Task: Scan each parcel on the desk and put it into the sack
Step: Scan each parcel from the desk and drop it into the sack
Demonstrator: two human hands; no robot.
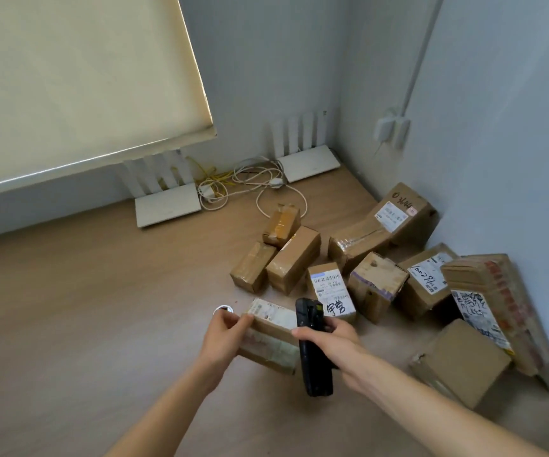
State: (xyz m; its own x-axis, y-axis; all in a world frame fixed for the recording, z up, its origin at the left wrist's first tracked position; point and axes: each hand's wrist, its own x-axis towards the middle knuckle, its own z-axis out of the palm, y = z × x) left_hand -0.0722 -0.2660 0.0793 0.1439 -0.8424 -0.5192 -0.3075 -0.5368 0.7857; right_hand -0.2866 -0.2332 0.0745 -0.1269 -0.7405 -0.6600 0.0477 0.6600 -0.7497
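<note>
While left hand (225, 328) grips parcel (271, 338), right hand (331, 338) holds scanner (312, 351), seemingly beside it.

On the desk (101, 291), a cluster of parcels (359, 268) fills the right side, reaching back to the corner where the two walls meet. Nearest the person, one parcel (271, 338) sits between the left hand (223, 334) on its left and the scanner (312, 351) on its right, which the right hand (335, 341) holds. Behind the parcels, two routers (167, 202) stand against the back wall with cables (250, 183) between them.
</note>
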